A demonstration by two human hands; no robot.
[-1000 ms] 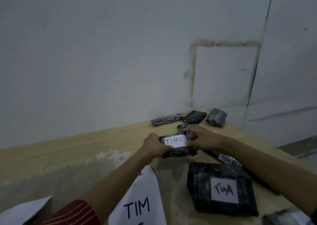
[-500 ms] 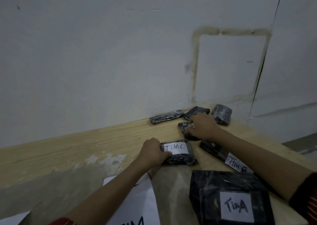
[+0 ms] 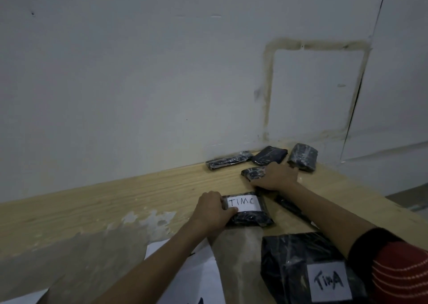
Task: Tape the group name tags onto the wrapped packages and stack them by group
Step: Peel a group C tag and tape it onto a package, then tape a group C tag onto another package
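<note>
I am seeing the TIM C package (image 3: 249,211) lying at frame centre on the table (image 3: 115,199), its left edge under my left hand (image 3: 212,210), whose fingers are curling onto the tag (image 3: 244,203) and pinching that end. My right hand (image 3: 276,176) has moved up since a second ago, off the tag and onto a small untagged package (image 3: 252,173) just above, fingers spread flat over it. Both forearms are reaching forward from the lower frame, with the TIM A package (image 3: 301,269) lying lower right.
</note>
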